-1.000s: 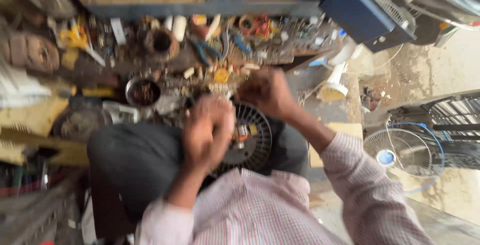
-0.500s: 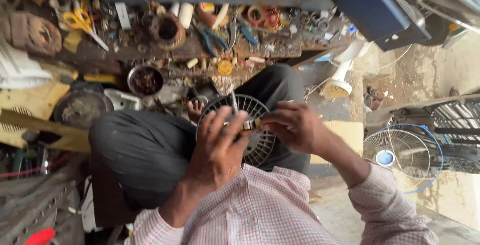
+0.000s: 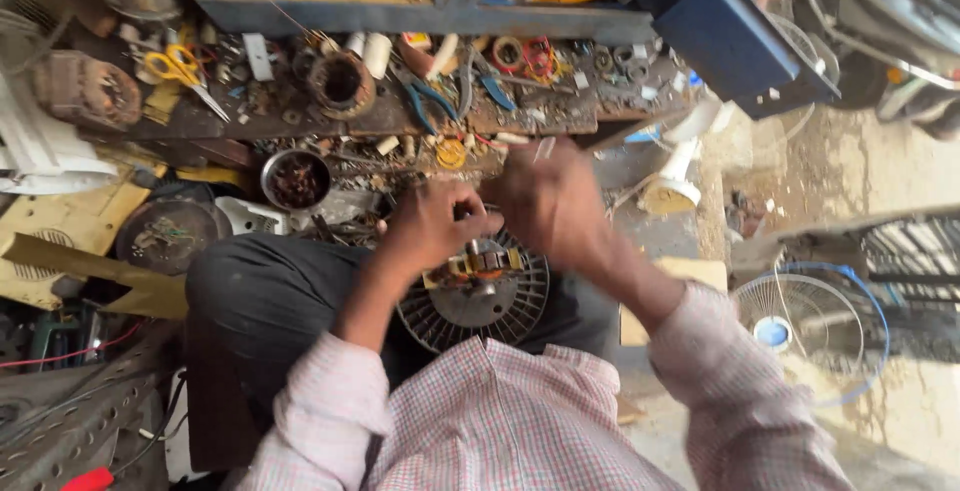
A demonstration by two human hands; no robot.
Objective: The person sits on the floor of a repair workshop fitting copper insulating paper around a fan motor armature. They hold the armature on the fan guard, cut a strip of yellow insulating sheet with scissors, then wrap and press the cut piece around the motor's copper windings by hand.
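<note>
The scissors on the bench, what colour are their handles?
Yellow handles on the scissors, clearest in the head view.

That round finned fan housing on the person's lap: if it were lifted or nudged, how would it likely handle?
The round finned housing looks rigid, probably moulded plastic or metal, so it should not flex. The motor core at its centre likely makes it heavy in the middle. Lying flat across the dark trousers, with the left hand steadying it, it seems unlikely to roll, though it could slide off.

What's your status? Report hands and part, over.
Left hand steadying motor core on round finned housing in lap. Right hand blurred above it, grip unclear. Nothing blocking.
</note>
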